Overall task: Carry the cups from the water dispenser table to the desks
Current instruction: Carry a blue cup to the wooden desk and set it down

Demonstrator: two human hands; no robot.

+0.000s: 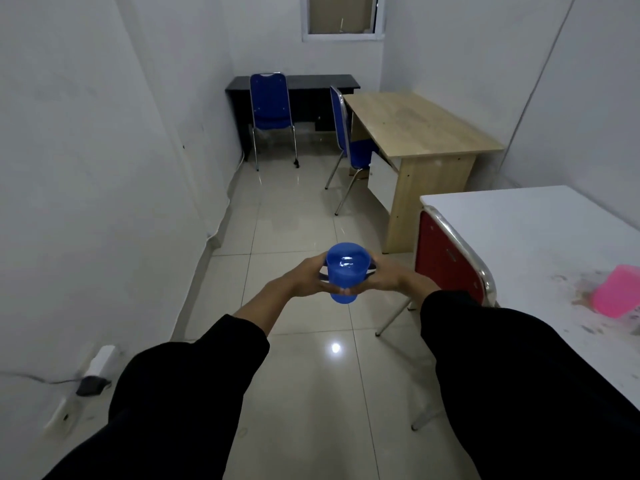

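Above the tiled floor (298,216), out in front at arm's length: blue cup (345,270), upright, liquid glinting inside, clasped from both sides. Left hand (308,277) wrapped round the cup's left wall, right hand (384,280) round its right wall, fingers of both curled against the plastic, thumbs meeting near the base. Black sleeves (512,368) pushed back from the wrists. Over on the right, against the wall: white desk (512,237), stained near its right edge, pink cup (614,294) tilted there. Red chair (446,258) tucked at that desk's left edge. Farther along the same wall: wooden desk (422,124), blue chair (346,133) at its left edge. At the far end, under the window (343,15): black desk (311,81), second blue chair (270,102) facing it.
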